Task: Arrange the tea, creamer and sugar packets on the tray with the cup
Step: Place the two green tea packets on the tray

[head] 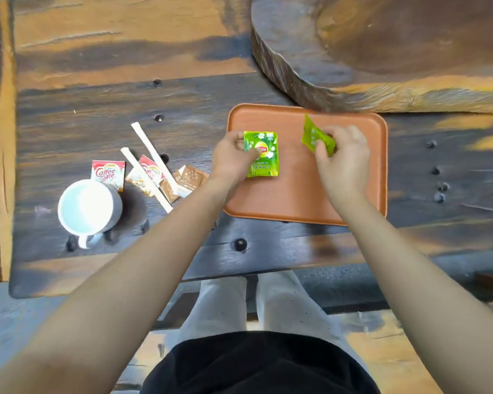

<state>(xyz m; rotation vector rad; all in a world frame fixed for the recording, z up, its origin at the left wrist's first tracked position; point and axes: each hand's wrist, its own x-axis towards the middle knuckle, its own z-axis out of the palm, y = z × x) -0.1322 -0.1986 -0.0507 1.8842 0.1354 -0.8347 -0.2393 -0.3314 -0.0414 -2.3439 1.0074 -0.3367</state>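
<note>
An orange tray (296, 200) lies on the dark wooden table. My left hand (231, 157) pinches a green tea packet (264, 155) lying flat at the tray's left side. My right hand (343, 157) grips a second green tea packet (313, 135), tilted up above the tray's middle. Left of the tray sit two red-and-white creamer packets (108, 172) (148, 172), brown sugar packets (190, 177) and two long pale stick packets (151, 155). A white cup (87, 207) stands at the far left on the table, handle toward me.
A thick round wooden slab (382, 52) overhangs the tray's far edge at the upper right. The table's near edge (154, 282) runs just in front of my legs. Dark bolt heads (240, 244) dot the planks.
</note>
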